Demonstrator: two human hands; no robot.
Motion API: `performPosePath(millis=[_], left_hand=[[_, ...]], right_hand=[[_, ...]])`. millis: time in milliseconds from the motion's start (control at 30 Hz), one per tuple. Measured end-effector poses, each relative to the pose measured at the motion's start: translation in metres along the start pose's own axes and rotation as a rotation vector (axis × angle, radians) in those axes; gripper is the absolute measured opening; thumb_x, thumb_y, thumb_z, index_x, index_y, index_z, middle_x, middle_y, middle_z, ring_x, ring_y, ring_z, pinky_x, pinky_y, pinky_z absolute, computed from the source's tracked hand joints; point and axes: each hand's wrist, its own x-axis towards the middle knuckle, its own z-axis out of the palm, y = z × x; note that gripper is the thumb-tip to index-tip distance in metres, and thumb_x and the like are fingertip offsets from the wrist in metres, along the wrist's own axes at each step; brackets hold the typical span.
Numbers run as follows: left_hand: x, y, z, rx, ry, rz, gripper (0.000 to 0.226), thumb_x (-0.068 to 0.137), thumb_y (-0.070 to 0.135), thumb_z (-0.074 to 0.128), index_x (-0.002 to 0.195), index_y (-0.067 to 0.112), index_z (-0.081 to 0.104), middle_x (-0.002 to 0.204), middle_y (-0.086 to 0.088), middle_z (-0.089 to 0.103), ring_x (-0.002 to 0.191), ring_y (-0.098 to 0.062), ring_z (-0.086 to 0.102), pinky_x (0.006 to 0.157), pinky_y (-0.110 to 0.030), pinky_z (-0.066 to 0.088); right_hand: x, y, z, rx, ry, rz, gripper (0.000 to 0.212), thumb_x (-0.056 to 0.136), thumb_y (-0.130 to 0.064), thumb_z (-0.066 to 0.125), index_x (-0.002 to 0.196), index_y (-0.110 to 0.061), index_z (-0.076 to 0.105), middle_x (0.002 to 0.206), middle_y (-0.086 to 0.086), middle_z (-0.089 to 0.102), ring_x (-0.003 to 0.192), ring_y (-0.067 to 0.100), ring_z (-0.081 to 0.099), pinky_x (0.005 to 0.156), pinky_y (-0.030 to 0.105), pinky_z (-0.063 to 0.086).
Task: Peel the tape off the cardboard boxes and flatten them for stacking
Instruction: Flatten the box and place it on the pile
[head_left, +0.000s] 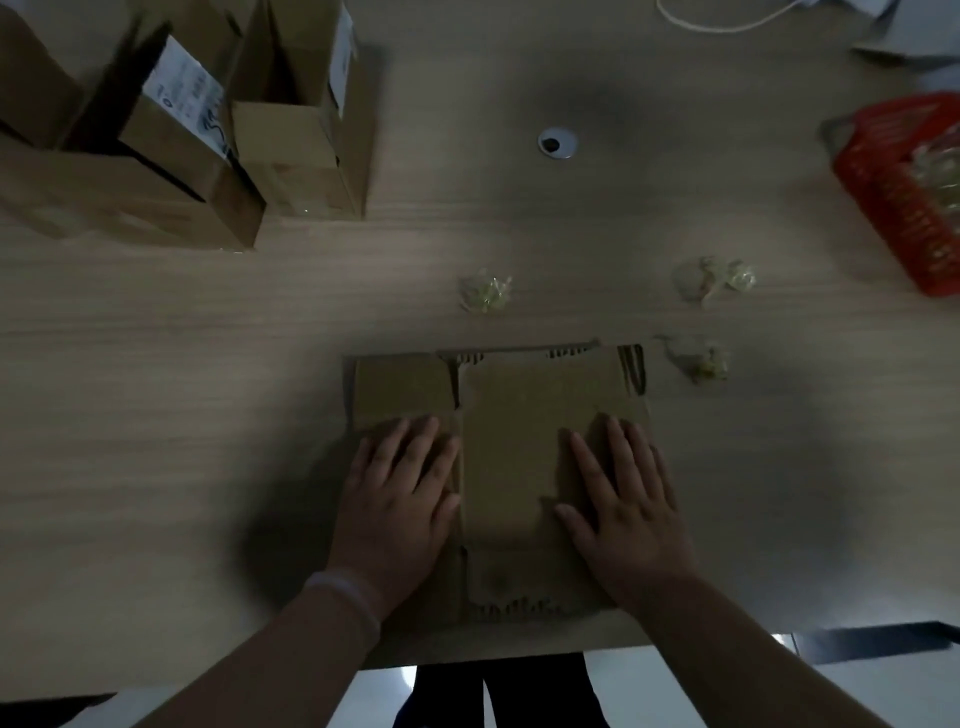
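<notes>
A flattened brown cardboard box (511, 441) lies on the wooden table near its front edge, with torn paper along its top and bottom ends. My left hand (397, 499) presses flat on its left part, fingers straight and spread. My right hand (626, 504) presses flat on its right part in the same way. Three crumpled balls of clear tape lie beyond the box: one (485, 291) above its middle, one (711, 280) farther right, one (698, 358) by its top right corner.
Several upright cardboard boxes (182, 140) with white labels stand at the back left. A red plastic basket (893, 176) holding crumpled tape sits at the right edge. A round cable hole (557, 143) is in the table's middle; a white cord (717, 23) lies at the back.
</notes>
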Motion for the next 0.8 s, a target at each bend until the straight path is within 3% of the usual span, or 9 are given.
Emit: performPosePath(millis=[67,167,400,533,600,667,800], left_hand=[[-0.008,0.0,0.005,0.029,-0.06,0.002,0.073,0.085,0.066,0.037,0.146,0.026,0.033,0.156,-0.003,0.025,0.144,-0.027,0.019,0.113,-0.056,0.016],[-0.011,-0.001,0.011,0.071,-0.096,0.004,0.092,0.075,0.083,0.034,0.148,0.027,0.027,0.158,-0.006,0.019,0.146,-0.028,0.013,0.113,-0.059,0.012],[-0.009,-0.002,0.014,0.075,-0.104,-0.011,0.095,0.071,0.085,0.033,0.149,0.031,0.023,0.159,-0.005,0.013,0.147,-0.026,0.007,0.114,-0.058,0.008],[-0.012,-0.012,0.007,0.075,-0.116,0.045,0.094,0.073,0.085,0.024,0.151,0.033,0.011,0.16,0.001,-0.001,0.147,-0.019,-0.007,0.116,-0.049,-0.004],[-0.019,-0.016,0.002,0.017,-0.104,0.034,0.088,0.077,0.081,0.025,0.151,0.032,0.018,0.16,0.0,0.003,0.147,-0.02,-0.001,0.117,-0.045,-0.001],[-0.031,-0.017,-0.002,-0.044,-0.07,-0.091,0.084,0.079,0.077,0.026,0.149,0.031,0.024,0.159,-0.004,0.012,0.145,-0.027,0.012,0.115,-0.046,0.012],[-0.06,-0.013,-0.006,-0.193,-0.09,-0.481,0.092,0.077,0.076,0.043,0.15,0.026,0.017,0.152,-0.005,0.019,0.135,-0.03,0.022,0.108,-0.045,0.03]], right_hand=[[-0.005,-0.001,0.005,0.002,0.024,0.004,0.076,0.088,-0.067,0.031,0.153,-0.03,0.017,0.161,0.01,0.011,0.148,0.029,0.007,0.117,0.052,0.014],[-0.006,0.0,0.01,-0.022,0.042,0.009,0.083,0.083,-0.071,0.035,0.153,-0.03,0.017,0.161,0.01,0.012,0.149,0.028,0.006,0.116,0.055,0.015],[-0.004,-0.001,0.012,-0.039,0.047,0.008,0.081,0.085,-0.073,0.028,0.153,-0.031,0.013,0.161,0.008,0.009,0.149,0.025,0.003,0.118,0.052,0.012],[-0.004,0.003,0.004,-0.011,-0.007,-0.003,0.08,0.085,-0.071,0.02,0.152,-0.035,-0.004,0.161,-0.001,-0.01,0.147,0.016,-0.015,0.12,0.044,-0.002],[-0.006,0.009,-0.001,0.059,-0.05,-0.003,0.08,0.088,-0.068,0.027,0.152,-0.033,-0.008,0.16,-0.005,-0.016,0.145,0.011,-0.021,0.119,0.036,-0.009],[-0.013,0.015,-0.007,0.168,-0.078,0.127,0.087,0.089,-0.065,0.039,0.153,-0.028,-0.006,0.161,-0.005,-0.012,0.147,0.013,-0.013,0.119,0.031,-0.004],[-0.042,0.019,-0.015,0.175,-0.083,0.467,0.094,0.082,-0.074,0.042,0.152,-0.017,0.016,0.155,0.008,0.02,0.142,0.029,0.017,0.116,0.039,0.015]])
